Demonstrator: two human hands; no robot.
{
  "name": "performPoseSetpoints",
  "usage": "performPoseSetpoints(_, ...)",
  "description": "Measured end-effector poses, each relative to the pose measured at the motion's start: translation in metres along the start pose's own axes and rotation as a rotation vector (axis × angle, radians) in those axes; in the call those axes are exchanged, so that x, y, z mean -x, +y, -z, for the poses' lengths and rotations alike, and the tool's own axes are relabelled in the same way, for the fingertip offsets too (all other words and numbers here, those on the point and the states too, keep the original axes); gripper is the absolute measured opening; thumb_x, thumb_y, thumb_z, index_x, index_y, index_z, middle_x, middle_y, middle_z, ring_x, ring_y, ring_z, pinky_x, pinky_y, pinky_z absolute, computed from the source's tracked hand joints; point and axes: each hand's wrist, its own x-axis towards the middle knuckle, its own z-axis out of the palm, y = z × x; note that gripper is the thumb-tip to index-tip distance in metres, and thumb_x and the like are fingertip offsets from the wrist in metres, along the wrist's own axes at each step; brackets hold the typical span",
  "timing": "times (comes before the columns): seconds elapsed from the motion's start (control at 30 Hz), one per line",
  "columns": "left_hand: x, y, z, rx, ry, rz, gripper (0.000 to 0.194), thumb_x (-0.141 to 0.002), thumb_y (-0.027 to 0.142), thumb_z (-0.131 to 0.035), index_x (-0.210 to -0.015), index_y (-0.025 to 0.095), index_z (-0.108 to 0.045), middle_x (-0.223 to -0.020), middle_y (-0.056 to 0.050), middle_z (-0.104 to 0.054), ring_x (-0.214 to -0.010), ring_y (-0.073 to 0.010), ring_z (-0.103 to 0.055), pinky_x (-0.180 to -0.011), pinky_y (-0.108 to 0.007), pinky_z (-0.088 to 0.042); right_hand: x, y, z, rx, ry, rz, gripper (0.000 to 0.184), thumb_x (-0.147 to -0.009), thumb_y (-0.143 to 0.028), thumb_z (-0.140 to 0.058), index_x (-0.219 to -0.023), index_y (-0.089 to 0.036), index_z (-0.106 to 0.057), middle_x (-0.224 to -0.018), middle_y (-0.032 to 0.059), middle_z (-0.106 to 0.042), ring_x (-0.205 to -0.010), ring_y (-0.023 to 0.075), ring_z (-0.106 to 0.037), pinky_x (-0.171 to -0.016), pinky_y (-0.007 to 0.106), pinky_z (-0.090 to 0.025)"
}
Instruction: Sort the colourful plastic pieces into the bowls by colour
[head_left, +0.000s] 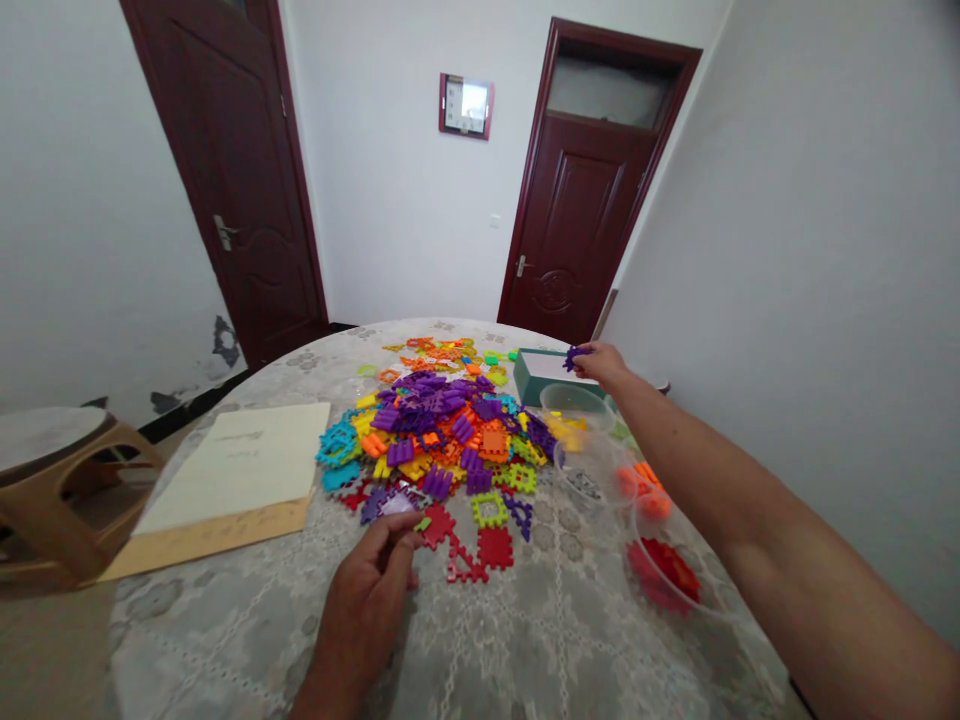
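Note:
A heap of coloured plastic interlocking pieces [442, 420] lies in the middle of a round table [525, 640]. My right hand [600, 365] is stretched far out over a teal box [544, 372] and pinches a purple piece [576, 354]. My left hand [371, 595] rests on the table near the front edge of the heap, fingers pinched on a small green piece [422, 524]. Red pieces [480, 555] lie just right of that hand.
Clear plastic tubs stand under my right arm: one with yellow pieces [574, 412], one with orange [645, 490], one with red [667, 575]. A cream paper on a brown envelope [225, 480] lies at the left. A wooden stool [52, 480] stands left of the table.

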Motion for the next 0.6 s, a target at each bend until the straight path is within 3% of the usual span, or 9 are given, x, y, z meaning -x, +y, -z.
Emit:
performPoseSetpoints(0.2, -0.002, 0.0, 0.001, -0.026, 0.041, 0.022, 0.037, -0.089, 0.047, -0.059, -0.113, 0.023, -0.073, -0.069, 0.001, -0.07, -0.067, -0.0218, -0.068, -0.069, -0.032, -0.05, -0.017, 0.008, -0.023, 0.078, 0.01, -0.003, 0.046, -0.073, 0.002, -0.074, -0.117, -0.007, -0.068, -0.063, 0.0013, -0.065, -0.052, 0.0123, -0.062, -0.053, 0.023, -0.056)
performPoseSetpoints(0.33, -0.002, 0.0, 0.003, -0.014, 0.075, 0.027, 0.034, -0.09, 0.045, -0.06, -0.114, 0.023, -0.073, -0.065, 0.002, -0.067, -0.067, -0.021, -0.066, -0.069, -0.03, -0.048, -0.001, -0.001, -0.031, 0.115, -0.022, 0.055, 0.037, -0.08, -0.005, -0.069, -0.118, -0.007, -0.069, -0.081, 0.0088, -0.071, -0.063, 0.0131, -0.065, -0.059, 0.024, -0.057)
performPoseSetpoints(0.47, 0.0, 0.001, 0.004, 0.008, 0.097, 0.008, 0.032, -0.09, 0.042, -0.062, -0.112, 0.024, -0.074, -0.075, -0.001, -0.071, -0.073, -0.022, -0.067, -0.073, -0.031, -0.049, 0.05, -0.022, -0.033, 0.151, -0.132, 0.177, 0.028, -0.086, -0.011, -0.066, -0.113, -0.011, -0.074, -0.093, 0.0098, -0.073, -0.078, 0.016, -0.069, -0.068, 0.025, -0.057)
performPoseSetpoints(0.6, 0.0, 0.005, 0.005, 0.037, 0.155, -0.037, 0.03, -0.089, 0.038, -0.064, -0.112, 0.023, -0.075, -0.106, -0.007, -0.076, -0.091, -0.025, -0.07, -0.088, -0.036, -0.052, 0.138, -0.026, -0.037, 0.42, -0.386, 0.552, 0.023, -0.088, -0.025, -0.07, -0.109, -0.019, -0.078, -0.096, 0.0082, -0.075, -0.087, 0.0215, -0.069, -0.084, 0.035, -0.055)
